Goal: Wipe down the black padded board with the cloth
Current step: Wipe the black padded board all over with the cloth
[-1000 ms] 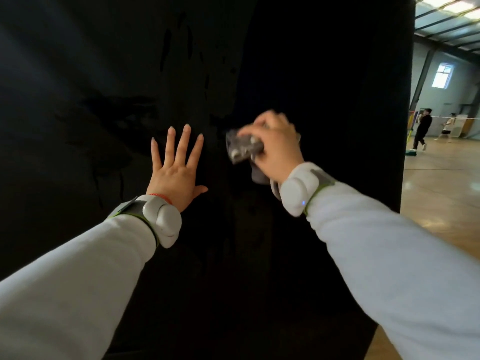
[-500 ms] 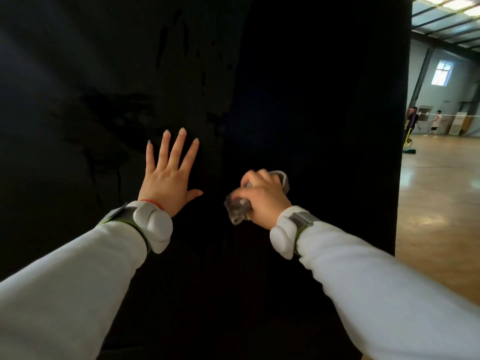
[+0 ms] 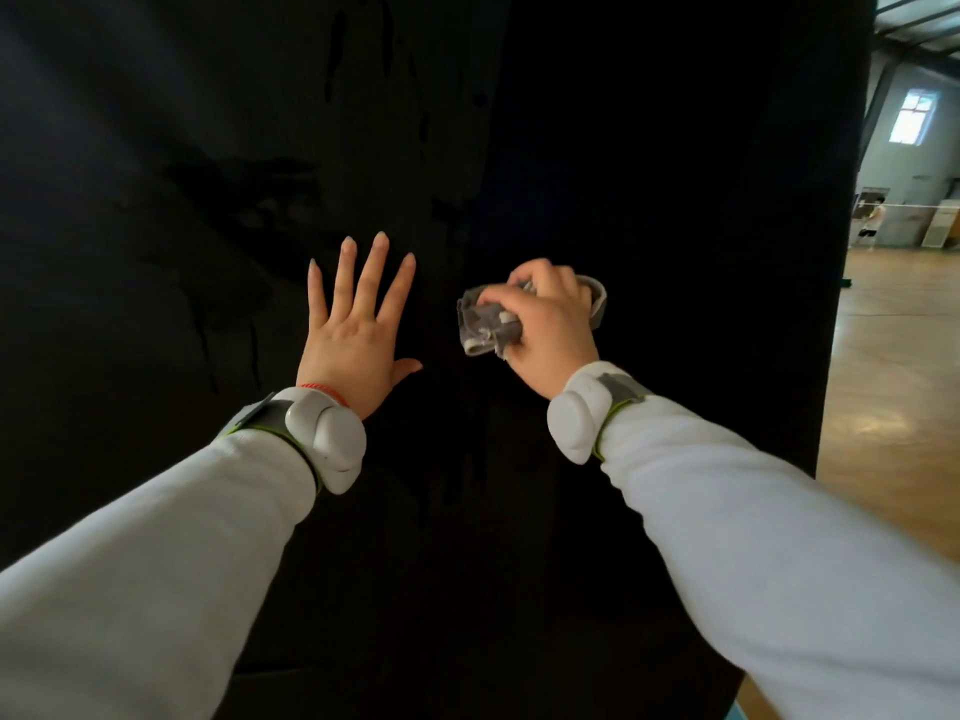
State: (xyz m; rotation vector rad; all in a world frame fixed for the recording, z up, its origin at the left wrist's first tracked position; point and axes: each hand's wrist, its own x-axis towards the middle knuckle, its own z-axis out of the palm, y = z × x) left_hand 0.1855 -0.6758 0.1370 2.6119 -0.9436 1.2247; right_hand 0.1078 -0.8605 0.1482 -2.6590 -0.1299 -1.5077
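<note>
Right grip bunched tight around the cloth, pressing it to the black padded board; left grip flat, fingers spread, bracing beside it. Wadded that small, it may skip patches, or slip free.

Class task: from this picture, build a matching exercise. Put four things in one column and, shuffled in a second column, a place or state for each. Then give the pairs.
1. crumpled grey cloth
2. left hand
3. glossy wooden floor
4. right hand

a. fingers spread flat against the black padded board
b. curled round the cloth
c. bunched inside a fist
d. far right, beyond the board's edge

Pairs: 1-c, 2-a, 3-d, 4-b
</note>
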